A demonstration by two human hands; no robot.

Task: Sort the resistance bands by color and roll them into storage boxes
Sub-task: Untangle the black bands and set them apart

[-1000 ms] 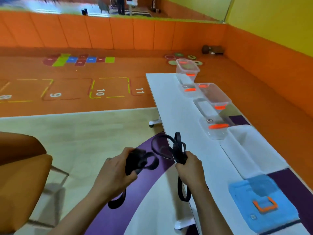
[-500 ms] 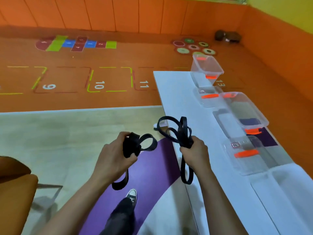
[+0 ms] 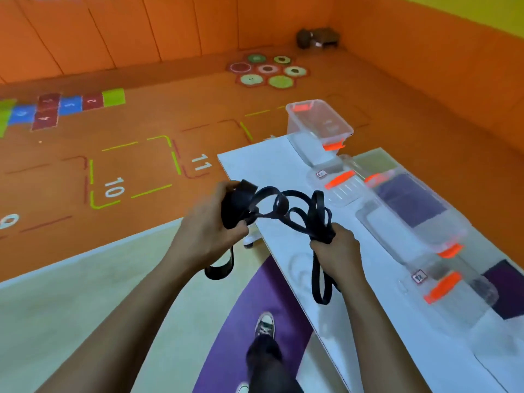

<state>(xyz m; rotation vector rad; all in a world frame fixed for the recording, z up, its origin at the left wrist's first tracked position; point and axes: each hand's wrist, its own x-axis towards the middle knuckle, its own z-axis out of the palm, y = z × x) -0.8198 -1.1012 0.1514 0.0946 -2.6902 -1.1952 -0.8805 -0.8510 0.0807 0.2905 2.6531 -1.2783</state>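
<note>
A tangle of black resistance bands (image 3: 279,211) stretches between my two hands, in the air over the near left edge of the white table (image 3: 272,168). My left hand (image 3: 211,228) grips a wide bunched part, and a loop hangs below it. My right hand (image 3: 336,251) grips the thinner strands, with a long loop dangling over the table edge. Clear storage boxes with orange latches stand in a row along the table's right side: one at the far end (image 3: 319,123), one in the middle (image 3: 411,214). A clear lid (image 3: 450,296) lies nearer.
The table runs diagonally from far left to near right, on wheels. A second clear lid (image 3: 340,184) lies between the boxes. My shoe (image 3: 265,326) stands on a purple floor patch. Orange floor with hopscotch numbers lies to the left, orange padded walls behind.
The view has tipped down and closed in on the table. Both hands have come closer together, and the bands now bridge them in one tangle.
</note>
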